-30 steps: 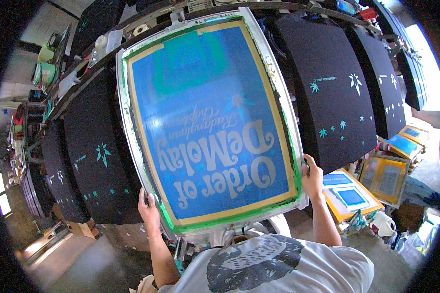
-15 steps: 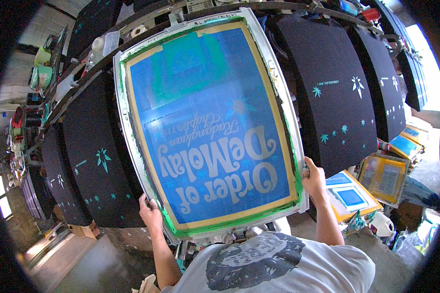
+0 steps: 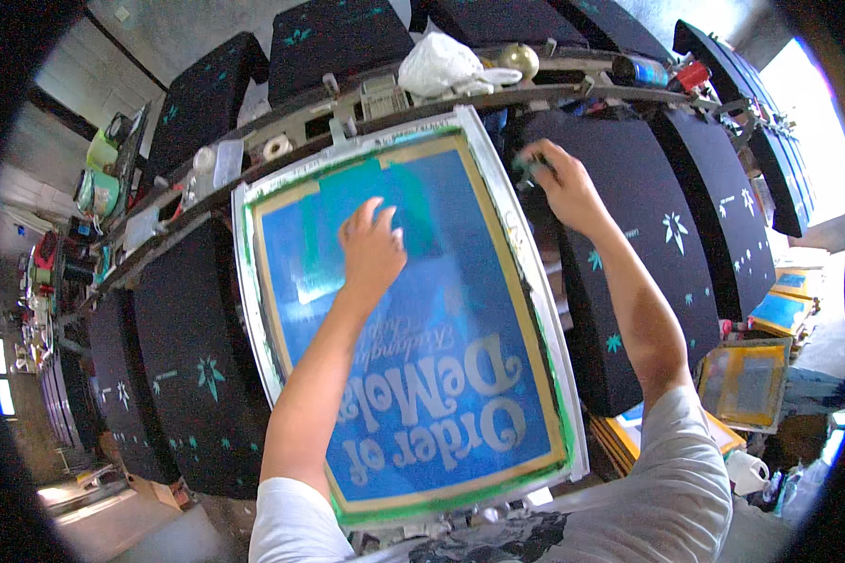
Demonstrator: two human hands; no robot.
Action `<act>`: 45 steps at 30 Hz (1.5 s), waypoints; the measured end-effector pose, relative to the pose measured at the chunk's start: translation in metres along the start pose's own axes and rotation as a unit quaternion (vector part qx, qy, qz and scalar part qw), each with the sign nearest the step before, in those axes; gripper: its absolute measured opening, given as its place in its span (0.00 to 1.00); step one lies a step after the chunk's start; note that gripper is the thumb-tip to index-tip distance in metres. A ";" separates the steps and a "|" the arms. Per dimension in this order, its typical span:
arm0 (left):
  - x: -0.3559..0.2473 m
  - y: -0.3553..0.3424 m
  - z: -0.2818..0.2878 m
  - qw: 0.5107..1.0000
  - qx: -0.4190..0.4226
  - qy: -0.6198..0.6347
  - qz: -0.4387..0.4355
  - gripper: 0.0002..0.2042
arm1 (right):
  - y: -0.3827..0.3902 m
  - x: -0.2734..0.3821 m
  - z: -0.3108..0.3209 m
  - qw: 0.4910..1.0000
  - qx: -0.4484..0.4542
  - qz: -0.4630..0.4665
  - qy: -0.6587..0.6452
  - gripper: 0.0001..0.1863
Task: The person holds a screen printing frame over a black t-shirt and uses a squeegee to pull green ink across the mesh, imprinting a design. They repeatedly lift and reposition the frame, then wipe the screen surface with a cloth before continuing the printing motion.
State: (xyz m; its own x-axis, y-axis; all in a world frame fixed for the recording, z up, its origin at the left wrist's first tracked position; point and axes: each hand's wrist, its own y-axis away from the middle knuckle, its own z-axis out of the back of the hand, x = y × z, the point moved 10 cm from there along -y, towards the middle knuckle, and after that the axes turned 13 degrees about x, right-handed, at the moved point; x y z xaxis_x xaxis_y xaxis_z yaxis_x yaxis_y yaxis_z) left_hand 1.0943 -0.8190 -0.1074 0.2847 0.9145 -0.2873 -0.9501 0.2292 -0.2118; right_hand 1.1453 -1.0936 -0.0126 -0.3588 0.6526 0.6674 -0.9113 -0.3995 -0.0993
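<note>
A large screen-printing frame (image 3: 549, 375) lies before me, with blue mesh, tan tape and green along its inner edges. Upside-down lettering fills its near half, and a teal patch (image 3: 343, 188) covers part of its far end. Over that far end hovers my left hand (image 3: 374, 251), fingers bent and apart, with nothing visible in them. Beyond the frame's right side, above a black printed fabric panel (image 3: 629, 235), is my right hand (image 3: 571, 188). Its fingers curl round a small, blurred, dark-greenish thing that I cannot make out.
Several black panels with teal and white leaf prints flank the frame, such as one on the left (image 3: 192, 347). A rail behind carries a white plastic bag (image 3: 438, 66), a gold ball (image 3: 518, 61) and a tape roll (image 3: 277, 146). Other screens (image 3: 744, 380) lean at right.
Both hands have let go of the frame's sides. My left hand has moved forward over the mesh, my right forward past the right edge. The frame now sits lower in view.
</note>
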 end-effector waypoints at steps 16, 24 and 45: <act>-0.017 -0.156 -0.056 0.986 0.104 -0.090 0.090 0.30 | -0.198 -0.114 -0.015 0.962 -0.268 -0.032 -0.050 0.19; -0.014 -0.154 -0.058 0.990 0.060 -0.101 0.078 0.31 | -0.207 -0.122 -0.022 0.971 -0.215 -0.070 -0.079 0.19; -0.010 -0.157 -0.071 0.982 0.132 -0.078 0.113 0.36 | -0.213 -0.047 -0.021 0.969 -0.224 0.049 0.089 0.14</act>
State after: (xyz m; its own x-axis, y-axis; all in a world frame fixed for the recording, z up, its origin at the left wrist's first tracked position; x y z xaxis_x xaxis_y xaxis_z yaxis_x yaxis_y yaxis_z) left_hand 1.2494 -0.8876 -0.1374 0.0597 0.9873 -0.1473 -0.9925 0.0745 0.0971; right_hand 1.3519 -1.0256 -0.0380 -0.4409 0.7422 0.5047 -0.8531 -0.1717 -0.4927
